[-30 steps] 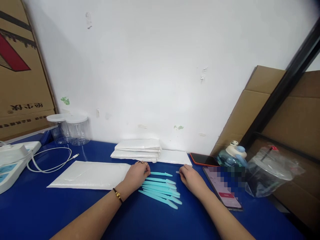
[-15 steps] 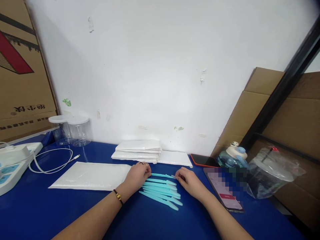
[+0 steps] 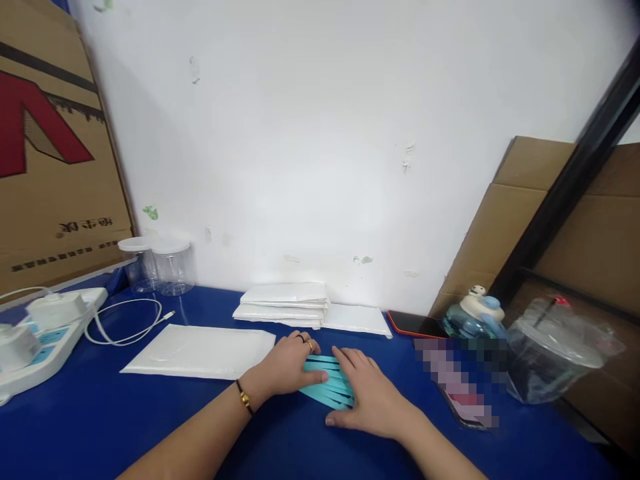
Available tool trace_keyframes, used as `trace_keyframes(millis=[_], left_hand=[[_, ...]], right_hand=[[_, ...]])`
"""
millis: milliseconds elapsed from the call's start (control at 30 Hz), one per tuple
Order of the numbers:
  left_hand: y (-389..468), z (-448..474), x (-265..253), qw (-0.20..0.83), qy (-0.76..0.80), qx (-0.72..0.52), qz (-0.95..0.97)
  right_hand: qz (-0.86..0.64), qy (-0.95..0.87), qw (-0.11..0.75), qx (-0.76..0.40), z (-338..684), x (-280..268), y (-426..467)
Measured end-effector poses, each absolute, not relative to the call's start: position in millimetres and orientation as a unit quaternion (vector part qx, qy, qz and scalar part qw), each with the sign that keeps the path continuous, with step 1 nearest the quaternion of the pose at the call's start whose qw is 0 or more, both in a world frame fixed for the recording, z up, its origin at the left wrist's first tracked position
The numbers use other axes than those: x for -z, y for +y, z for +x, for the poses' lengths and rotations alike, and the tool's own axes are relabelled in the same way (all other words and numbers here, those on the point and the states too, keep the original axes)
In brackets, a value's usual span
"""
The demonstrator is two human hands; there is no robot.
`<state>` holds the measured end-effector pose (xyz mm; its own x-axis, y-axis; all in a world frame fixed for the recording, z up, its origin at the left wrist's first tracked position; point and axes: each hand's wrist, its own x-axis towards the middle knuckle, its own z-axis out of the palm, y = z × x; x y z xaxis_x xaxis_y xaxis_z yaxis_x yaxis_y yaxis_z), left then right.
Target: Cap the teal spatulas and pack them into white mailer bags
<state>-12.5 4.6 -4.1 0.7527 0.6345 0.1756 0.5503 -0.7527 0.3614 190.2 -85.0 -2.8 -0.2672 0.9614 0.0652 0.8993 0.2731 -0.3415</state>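
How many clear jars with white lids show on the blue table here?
2. The left jar stands nearer the cardboard box; the right jar stands next to it, partly overlapping it in view. Others could be hidden behind them.

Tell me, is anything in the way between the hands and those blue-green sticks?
Nothing visible. The left hand has its thumb over the blue-green sticks, and the right hand covers their right ends. The flat white packet lies left of them, not between.
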Motion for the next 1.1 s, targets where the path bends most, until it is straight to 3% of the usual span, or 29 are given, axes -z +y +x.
trace_keyframes(millis=[367, 500, 667, 767, 867, 1000, 1100], left_hand=[[-37, 5, 18, -0.027, 0.257, -0.054, 0.965], [-41, 4, 10, -0.015, 0.253, -0.061, 0.965], [-14, -52, -34, 0.071, 0.307, -0.128, 0.941], [12, -107, -46, 0.115, 0.435, -0.040, 0.892], [32, -148, -37, 0.144, 0.487, 0.055, 0.860], [42, -166, -20, 0.128, 0.465, 0.052, 0.875], [38, -162, -19, 0.122, 0.452, 0.034, 0.883]], right_hand=[[-0.559, -0.828, 0.056, -0.001, 167, 15, -92], [-0.573, -0.820, 0.018, 0.015, 158, 13, -92], [-0.598, -0.800, 0.017, 0.035, 162, 9, -99], [-0.614, -0.782, 0.104, -0.016, 175, 6, -104], [-0.588, -0.744, 0.277, -0.153, 187, 3, -103], [-0.504, -0.623, 0.522, -0.293, 188, 10, -95], [-0.480, -0.564, 0.586, -0.328, 185, 23, -88]])
